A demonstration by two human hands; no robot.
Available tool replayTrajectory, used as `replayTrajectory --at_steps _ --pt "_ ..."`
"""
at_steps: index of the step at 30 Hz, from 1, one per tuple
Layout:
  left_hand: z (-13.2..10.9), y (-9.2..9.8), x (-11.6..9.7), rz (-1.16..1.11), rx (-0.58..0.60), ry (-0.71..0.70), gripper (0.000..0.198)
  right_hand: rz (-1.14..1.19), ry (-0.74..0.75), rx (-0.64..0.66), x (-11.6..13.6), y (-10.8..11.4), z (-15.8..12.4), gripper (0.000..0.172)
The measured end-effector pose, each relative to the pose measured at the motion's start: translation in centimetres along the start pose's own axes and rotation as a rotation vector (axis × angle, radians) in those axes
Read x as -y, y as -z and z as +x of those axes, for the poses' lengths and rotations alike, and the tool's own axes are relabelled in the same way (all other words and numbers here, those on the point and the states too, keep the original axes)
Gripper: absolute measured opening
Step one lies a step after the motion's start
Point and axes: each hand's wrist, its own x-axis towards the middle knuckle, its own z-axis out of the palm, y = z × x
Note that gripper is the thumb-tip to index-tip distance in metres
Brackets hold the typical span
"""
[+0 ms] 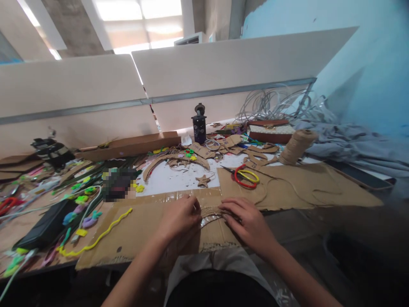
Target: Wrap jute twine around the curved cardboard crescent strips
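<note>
cardboard sheet [145,226] lies nearest the wearer, under both hands: r. hand [249,224] closes thumb & fingers on r. end of a curved brown strip [211,210], l. hand [185,213] pinches its l. end, bowed middle showing btwn them. twine cone [295,148] stands rear r.; red-&-yellow-handled scissors [237,173] lie just beyond r. hand; star cutout [203,181] near, to their l.

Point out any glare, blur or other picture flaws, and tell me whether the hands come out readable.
In the head view, the window at the top is washed out white; in the head view, the gray cloth at right looks smeared, and the lower right corner is dark; in the head view, pixelation covers a patch left of center; in the head view, the left hand and right hand are readable.
</note>
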Motion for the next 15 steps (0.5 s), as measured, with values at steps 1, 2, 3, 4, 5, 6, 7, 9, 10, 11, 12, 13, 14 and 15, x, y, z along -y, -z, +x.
replayTrajectory --at_steps 1,2,3,4,5,6,7,9,10,11,12,13,14,15 --pt "0.1 0.1 0.0 -0.006 0.012 0.001 0.014 0.001 -0.004 0.01 0.0 -0.1 0.0 0.018" --pt "0.2 0.2 0.1 -0.014 0.024 0.003 0.015 0.003 -0.006 0.017 0.0 -0.3 0.0 0.019" --pt "0.3 0.3 0.1 -0.022 0.036 0.008 0.015 0.003 -0.007 0.022 -0.1 -0.4 -0.1 0.021" --pt "0.3 0.3 0.1 -0.032 0.049 0.014 0.015 0.004 -0.006 0.025 -0.1 -0.5 -0.1 0.022" --pt "0.4 0.3 0.2 -0.042 0.064 0.023 0.016 0.004 -0.003 0.025 -0.1 -0.7 -0.1 0.022" --pt "0.5 0.3 0.3 -0.053 0.08 0.034 0.017 0.006 0.003 0.023 -0.2 -0.8 -0.1 0.022" --pt "0.6 0.3 0.3 -0.065 0.096 0.047 0.018 0.007 0.009 0.02 -0.2 -0.8 -0.2 0.02" --pt "0.7 0.1 0.4 -0.087 0.12 0.069 0.017 0.005 0.019 0.012 -0.3 -1.0 -0.2 0.018" --pt "0.8 0.1 0.4 -0.097 0.126 0.075 0.016 0.003 0.023 0.008 -0.4 -1.1 -0.3 0.017" --pt "0.9 0.1 0.4 -0.109 0.131 0.079 0.014 0.001 0.026 0.005 -0.4 -1.1 -0.3 0.016" --pt "1.0 0.0 0.4 -0.124 0.135 0.08 0.013 -0.001 0.027 0.004 -0.4 -1.1 -0.3 0.016" --pt "1.0 0.0 0.4 -0.142 0.14 0.081 0.012 -0.002 0.028 0.003 -0.5 -1.1 -0.3 0.017" --pt "1.0 0.0 0.4 -0.162 0.145 0.084 0.012 -0.004 0.027 0.003 -0.5 -1.2 -0.3 0.018" --pt "1.0 -0.1 0.4 -0.185 0.15 0.088 0.012 -0.005 0.026 0.003 -0.4 -1.2 -0.3 0.018"
